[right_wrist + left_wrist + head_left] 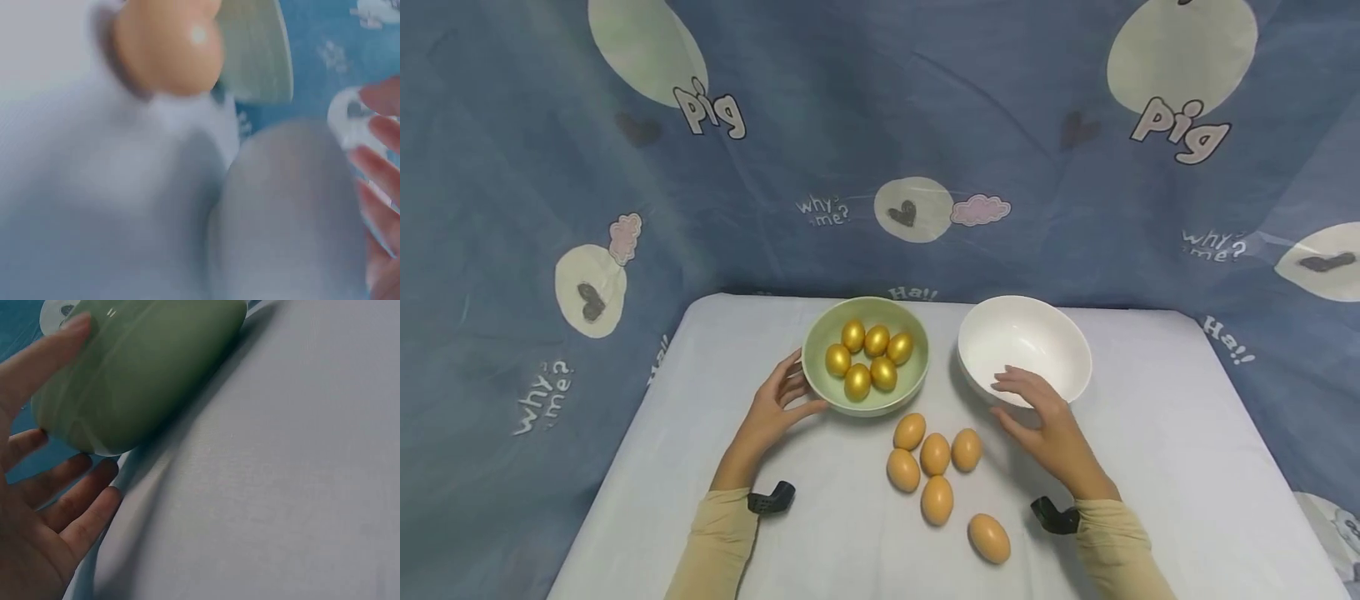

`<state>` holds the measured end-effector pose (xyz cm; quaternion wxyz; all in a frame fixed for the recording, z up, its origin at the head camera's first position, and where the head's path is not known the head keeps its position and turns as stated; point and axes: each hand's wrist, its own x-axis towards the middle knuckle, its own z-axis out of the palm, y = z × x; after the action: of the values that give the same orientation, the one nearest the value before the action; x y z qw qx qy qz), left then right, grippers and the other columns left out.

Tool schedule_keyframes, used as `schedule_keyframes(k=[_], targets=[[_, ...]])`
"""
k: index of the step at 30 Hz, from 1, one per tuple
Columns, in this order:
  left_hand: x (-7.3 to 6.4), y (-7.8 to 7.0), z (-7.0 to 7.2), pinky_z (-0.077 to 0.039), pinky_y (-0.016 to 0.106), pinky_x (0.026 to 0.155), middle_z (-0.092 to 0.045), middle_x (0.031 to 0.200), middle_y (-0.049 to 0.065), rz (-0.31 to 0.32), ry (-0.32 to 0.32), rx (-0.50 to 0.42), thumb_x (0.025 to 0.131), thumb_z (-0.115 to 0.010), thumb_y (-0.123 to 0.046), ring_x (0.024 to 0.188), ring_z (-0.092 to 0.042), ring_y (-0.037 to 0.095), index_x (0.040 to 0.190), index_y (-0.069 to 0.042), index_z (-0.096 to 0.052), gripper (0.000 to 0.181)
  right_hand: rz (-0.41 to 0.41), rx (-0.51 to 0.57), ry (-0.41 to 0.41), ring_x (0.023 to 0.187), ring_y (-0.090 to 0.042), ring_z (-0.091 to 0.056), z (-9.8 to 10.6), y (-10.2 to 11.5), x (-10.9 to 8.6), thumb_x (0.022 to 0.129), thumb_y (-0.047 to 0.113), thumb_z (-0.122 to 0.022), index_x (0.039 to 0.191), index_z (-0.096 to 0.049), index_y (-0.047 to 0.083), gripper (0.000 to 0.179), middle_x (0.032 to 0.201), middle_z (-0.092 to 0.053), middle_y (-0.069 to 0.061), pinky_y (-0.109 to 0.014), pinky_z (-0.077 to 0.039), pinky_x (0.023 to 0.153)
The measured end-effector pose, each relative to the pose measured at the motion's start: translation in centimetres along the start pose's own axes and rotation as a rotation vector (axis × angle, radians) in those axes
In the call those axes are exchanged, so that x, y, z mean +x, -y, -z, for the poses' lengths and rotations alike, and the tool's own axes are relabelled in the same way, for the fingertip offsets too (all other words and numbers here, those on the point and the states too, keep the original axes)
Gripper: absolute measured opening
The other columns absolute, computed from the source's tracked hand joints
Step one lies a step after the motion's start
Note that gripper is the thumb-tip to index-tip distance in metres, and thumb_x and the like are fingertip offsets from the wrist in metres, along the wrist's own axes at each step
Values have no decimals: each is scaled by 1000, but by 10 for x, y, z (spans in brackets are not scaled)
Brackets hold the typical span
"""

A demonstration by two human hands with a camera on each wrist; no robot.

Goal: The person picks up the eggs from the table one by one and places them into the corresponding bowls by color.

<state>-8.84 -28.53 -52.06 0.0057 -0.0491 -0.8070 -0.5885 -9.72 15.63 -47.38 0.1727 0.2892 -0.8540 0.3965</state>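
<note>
A light green bowl (918, 367) holds several golden eggs (857, 382). At its left side is my left hand (772, 414), thumb and fingers spread against the outer wall without gripping the rim. The left wrist view shows the thumb along the green bowl (144, 375) and the other fingers fanned out beside it. My right hand (1047, 425) hovers over the near rim of a white bowl (1026, 333), fingers loosely bent and holding nothing. In the right wrist view these fingers stand beside the white bowl (287, 212).
Several brown eggs (936, 454) lie on the white tabletop (835, 517), in front of and between the bowls. One brown egg (989, 538) sits apart, closer to the front. A blue printed cloth (820, 125) hangs behind the table.
</note>
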Motion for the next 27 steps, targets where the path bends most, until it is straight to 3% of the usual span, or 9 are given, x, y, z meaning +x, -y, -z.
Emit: schedule_keyframes(k=[4, 7, 11, 14, 16, 20, 27], targets=[[-9, -3, 4, -53, 36, 114, -53, 151, 15, 33, -8, 41, 86, -86, -18, 131, -59, 36, 161, -23, -36, 90, -89, -50, -205, 143, -42, -46, 10, -18, -16, 79, -5, -84, 123, -70, 5, 47, 142, -60, -18, -21, -27, 129], [-18, -4, 5, -55, 31, 110, -56, 147, 16, 70, -9, 73, 89, -83, -21, 126, -63, 35, 159, -18, -39, 84, -254, -28, -313, 148, -39, -41, 18, -31, -23, 82, -2, -83, 134, -64, 5, 56, 154, -51, -16, -19, -31, 127], [-32, -6, 2, -58, 31, 106, -60, 143, 17, 91, -3, 97, 91, -81, -22, 121, -66, 34, 156, -15, -44, 75, -546, 175, -298, 156, -28, -32, 27, -49, -29, 92, 9, -78, 159, -38, 12, 78, 168, -32, -7, -17, -38, 123], [-43, -10, -5, -60, 33, 104, -62, 140, 18, 78, 8, 94, 90, -82, -20, 119, -67, 35, 151, -10, -49, 69, -677, 305, -205, 158, -28, -29, 32, -62, -35, 99, 21, -71, 166, -19, 21, 85, 173, -19, -3, -10, -42, 116], [-49, -13, -11, -60, 32, 103, -64, 138, 18, 65, 19, 100, 90, -82, -19, 119, -67, 35, 147, -7, -52, 66, -700, 380, -154, 158, -31, -30, 32, -69, -40, 101, 28, -68, 167, -14, 25, 84, 175, -15, -3, -5, -44, 108], [-60, -22, -31, -60, 34, 104, -66, 137, 16, 49, 56, 96, 88, -83, -19, 120, -67, 33, 144, -6, -55, 64, -707, 518, -108, 158, -32, -29, 28, -75, -45, 105, 28, -62, 166, -10, 34, 80, 176, -10, -5, -7, -49, 102], [-72, -44, -80, -61, 31, 100, -65, 135, 13, 23, 128, 102, 82, -89, -23, 123, -64, 31, 139, -7, -60, 66, -697, 545, -119, 156, -29, -34, 21, -80, -45, 106, 28, -60, 165, -11, 38, 78, 175, -12, -7, -7, -50, 102]])
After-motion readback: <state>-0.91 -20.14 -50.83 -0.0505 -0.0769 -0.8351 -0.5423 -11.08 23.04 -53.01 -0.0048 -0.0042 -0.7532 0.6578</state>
